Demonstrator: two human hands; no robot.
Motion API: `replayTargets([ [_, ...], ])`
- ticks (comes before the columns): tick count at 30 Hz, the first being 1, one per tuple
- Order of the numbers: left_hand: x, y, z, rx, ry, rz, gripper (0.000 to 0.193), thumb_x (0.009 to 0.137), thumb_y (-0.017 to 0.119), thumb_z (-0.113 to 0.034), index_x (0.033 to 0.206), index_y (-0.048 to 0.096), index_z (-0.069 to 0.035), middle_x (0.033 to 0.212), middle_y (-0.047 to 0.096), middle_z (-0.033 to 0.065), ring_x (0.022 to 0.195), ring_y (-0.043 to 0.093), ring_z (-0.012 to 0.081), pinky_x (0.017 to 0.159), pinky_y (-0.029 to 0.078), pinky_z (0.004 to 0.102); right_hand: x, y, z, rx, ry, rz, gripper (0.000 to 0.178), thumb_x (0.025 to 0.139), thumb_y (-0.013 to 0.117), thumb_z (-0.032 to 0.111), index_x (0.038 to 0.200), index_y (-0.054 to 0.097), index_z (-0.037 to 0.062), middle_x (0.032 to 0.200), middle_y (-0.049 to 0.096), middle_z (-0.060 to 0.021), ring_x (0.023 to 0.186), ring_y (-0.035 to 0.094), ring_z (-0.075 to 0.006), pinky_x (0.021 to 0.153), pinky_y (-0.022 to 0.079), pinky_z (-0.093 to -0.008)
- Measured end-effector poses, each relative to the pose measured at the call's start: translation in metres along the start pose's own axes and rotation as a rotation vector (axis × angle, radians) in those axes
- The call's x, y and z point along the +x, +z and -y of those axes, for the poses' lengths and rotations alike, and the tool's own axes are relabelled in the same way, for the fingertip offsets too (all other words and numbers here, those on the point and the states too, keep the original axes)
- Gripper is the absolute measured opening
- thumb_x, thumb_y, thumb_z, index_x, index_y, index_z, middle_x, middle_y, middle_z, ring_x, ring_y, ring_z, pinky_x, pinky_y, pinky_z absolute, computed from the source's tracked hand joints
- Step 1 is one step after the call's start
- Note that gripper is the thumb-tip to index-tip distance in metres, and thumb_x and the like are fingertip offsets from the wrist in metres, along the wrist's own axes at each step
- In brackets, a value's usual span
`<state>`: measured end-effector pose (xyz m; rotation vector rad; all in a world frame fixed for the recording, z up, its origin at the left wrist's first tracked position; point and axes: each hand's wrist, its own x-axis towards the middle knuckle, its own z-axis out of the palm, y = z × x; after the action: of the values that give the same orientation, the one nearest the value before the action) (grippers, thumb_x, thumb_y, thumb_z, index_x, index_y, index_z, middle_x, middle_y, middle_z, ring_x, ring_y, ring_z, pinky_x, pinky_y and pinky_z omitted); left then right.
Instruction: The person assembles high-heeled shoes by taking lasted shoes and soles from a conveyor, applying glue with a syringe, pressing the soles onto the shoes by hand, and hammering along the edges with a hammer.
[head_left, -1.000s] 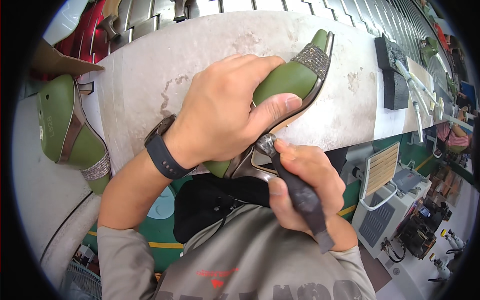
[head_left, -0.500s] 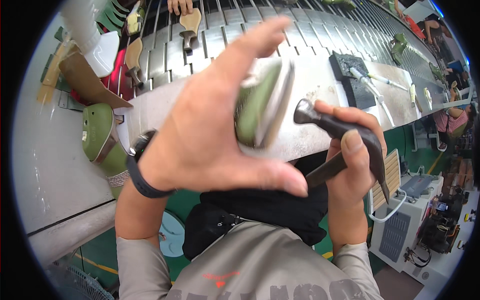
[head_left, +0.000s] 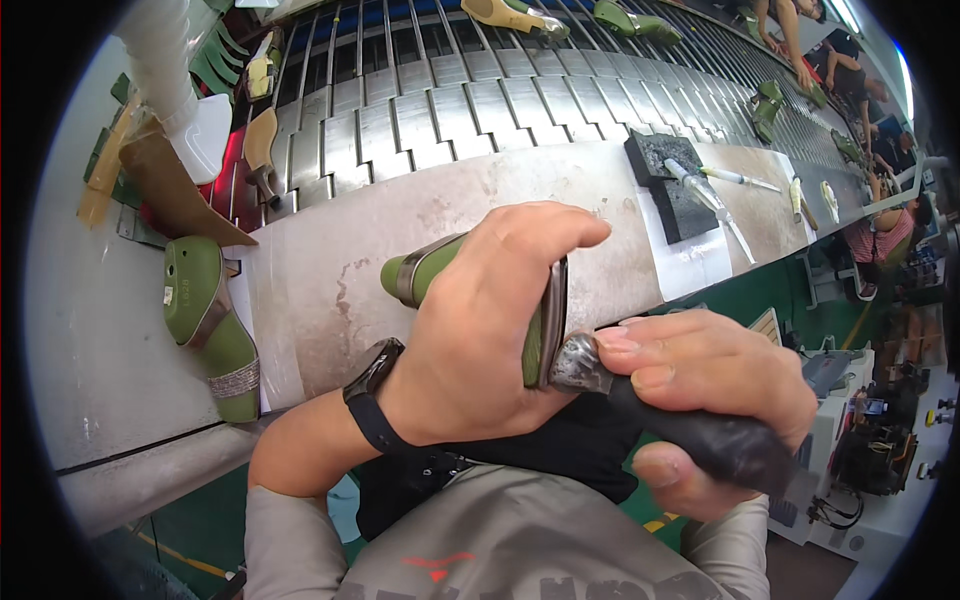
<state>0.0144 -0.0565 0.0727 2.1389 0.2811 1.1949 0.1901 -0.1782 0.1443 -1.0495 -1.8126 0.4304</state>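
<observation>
From my remote seat, I see a left hand curled over a smooth green shoe form with a bronze metallic strap and dark edging near mid-view, gripping it with 1 finger stretched toward 2 o'clock. At 4 o'clock, a right hand closes around a dark hammer-like tool, its rounded silvery metal head pointed toward 9 o'clock. The head sits at the form's 3 o'clock edge; I cannot tell whether the 2 touch, nor whether the form rests on the surface below.

To work this edge well, in my judgement, I would brace the form so it cannot roll, set the tool's face square to the edging, and favour light, even taps; a slanting blow could mark the bronze finish. The left hand's lower side lies close to the metal head, so I would tuck it clear.

Farther out, a black wristwatch circles the left wrist at 8 o'clock above a pale, stained worktop. Another green shoe form with a glittering band lies at 9 o'clock, 2 black rectangular blocks at 2, and a slatted steel conveyor spans 12.
</observation>
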Motion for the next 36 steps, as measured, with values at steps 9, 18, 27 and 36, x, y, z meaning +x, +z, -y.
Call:
replayTargets([
  [9,-0.010,0.003,-0.007,0.024,0.064,0.045,0.067,0.079,0.080,-0.007,0.139,0.051,0.002,0.132,0.065,0.0224,0.119,0.066,0.0400,0.109,0.048,0.0528,0.031,-0.026,0.007,-0.001,0.137,0.151,0.051,0.085,0.089,0.037,0.102,0.067,-0.0058,0.097,0.077,-0.0242,0.092,0.077,-0.0339,0.086,0.062,-0.0419],
  [18,-0.068,0.023,-0.002,0.106,0.197,-0.100,0.083,0.087,0.079,-0.017,0.156,0.036,0.001,0.138,0.061,0.0279,0.128,0.062,0.0413,0.112,0.041,0.0652,-0.005,0.005,0.004,0.365,0.543,0.065,0.045,0.081,0.089,0.031,0.100,0.070,-0.0052,0.104,0.077,-0.0271,0.097,0.077,-0.0329,0.091,0.061,-0.0406],
  [27,-0.151,0.021,0.046,0.706,-0.009,-0.004,0.073,0.099,0.068,-0.023,0.157,0.033,0.002,0.154,0.048,0.0318,0.144,0.050,0.0473,0.119,0.028,0.0712,-0.114,0.106,-0.076,0.761,0.760,-0.375,0.024,0.093,0.068,0.005,0.112,0.069,-0.0088,0.111,0.077,-0.0225,0.102,0.073,-0.0211,0.095,0.056,-0.0315],
  [36,-0.158,0.018,0.052,0.814,0.037,0.082,0.088,0.093,0.080,-0.034,0.155,0.030,0.004,0.153,0.046,0.0338,0.143,0.049,0.0491,0.120,0.030,0.0679,-0.072,0.068,-0.085,0.664,0.682,-0.190,0.027,0.089,0.074,0.002,0.114,0.069,-0.0060,0.110,0.078,-0.0193,0.101,0.074,-0.0179,0.090,0.058,-0.0307],
])
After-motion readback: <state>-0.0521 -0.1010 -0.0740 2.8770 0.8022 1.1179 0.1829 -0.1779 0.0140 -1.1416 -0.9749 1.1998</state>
